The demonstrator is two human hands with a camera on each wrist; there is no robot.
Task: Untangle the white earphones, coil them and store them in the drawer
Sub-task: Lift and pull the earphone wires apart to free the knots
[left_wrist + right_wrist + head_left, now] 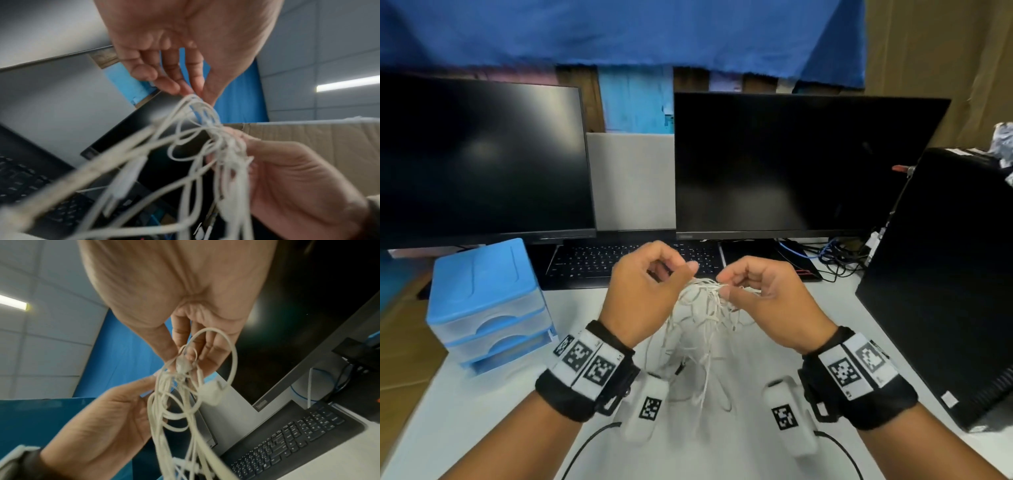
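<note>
Both hands are raised above the desk (482, 421) with the white earphones (702, 308) bunched between them. The left hand (643, 291) curls its fingers (168, 84), thumb and forefinger closing on a loop at the top of the tangle. The right hand (767, 301) pinches the knot from the 3 o'clock side, its fingers (207, 352) curled round several strands and a small white plug piece.

The earphones are still a snarl (loops crossing every way), and the long axis runs roughly up and down: the knotted end points up at the fingertips, while loose strands trail down toward 6 o'clock, the lowest loops reaching the desk between the two wrists. The wrist views show them blurred.

The blue drawer unit (486, 301) stands at 9 o'clock from the hands, well apart, its drawers closed. A black keyboard (585, 263) lies at 12 o'clock just beyond the hands, with two dark monitors (791, 164) behind it. A black computer case (941, 274) stands at 3 o'clock.
</note>
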